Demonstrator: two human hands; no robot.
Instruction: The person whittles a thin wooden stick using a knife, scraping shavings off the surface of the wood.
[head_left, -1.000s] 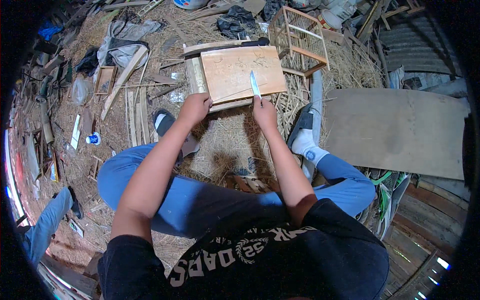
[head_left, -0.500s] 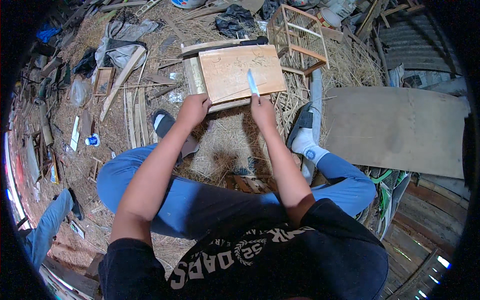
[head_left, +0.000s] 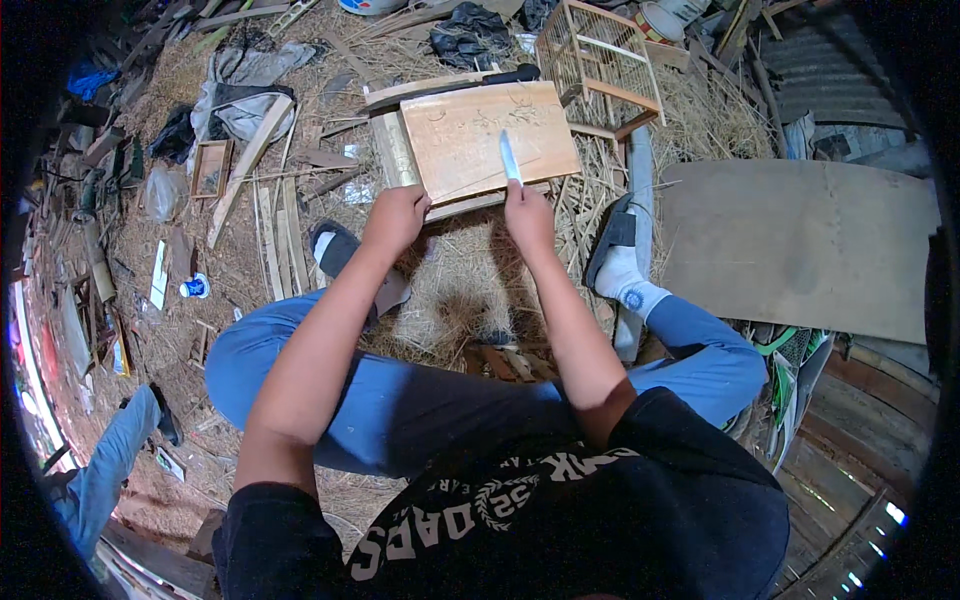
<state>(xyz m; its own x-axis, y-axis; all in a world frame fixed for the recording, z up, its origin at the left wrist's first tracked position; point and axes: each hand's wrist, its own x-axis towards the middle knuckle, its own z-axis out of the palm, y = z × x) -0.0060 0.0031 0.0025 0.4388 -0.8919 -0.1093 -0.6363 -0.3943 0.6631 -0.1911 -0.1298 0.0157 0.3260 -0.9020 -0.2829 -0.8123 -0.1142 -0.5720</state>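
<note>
My right hand (head_left: 530, 217) is closed round the handle of a knife (head_left: 509, 153), its pale blade pointing away over a light wooden board (head_left: 455, 135). A thin wooden strip (head_left: 466, 186) slants across the board's near part and passes by the blade. At the strip's near-left end my left hand (head_left: 396, 222) is closed, its fingers pinching the strip at the board's near-left corner. Small curled shavings (head_left: 518, 115) lie on the board's far half. Behind the board rests a long dark tool (head_left: 440, 89) with a black handle, possibly a machete.
A wooden-barred cage (head_left: 600, 65) stands beyond the board to the right. A large flat panel (head_left: 800, 245) lies at the right. Straw and loose wooden slats (head_left: 272, 235) cover the ground at the left. Another person's leg (head_left: 125, 450) shows at the lower left.
The whole view has shifted a little, so the scene sits slightly farther right. Both hands keep their grip on the strip and the knife, with little movement between them.
</note>
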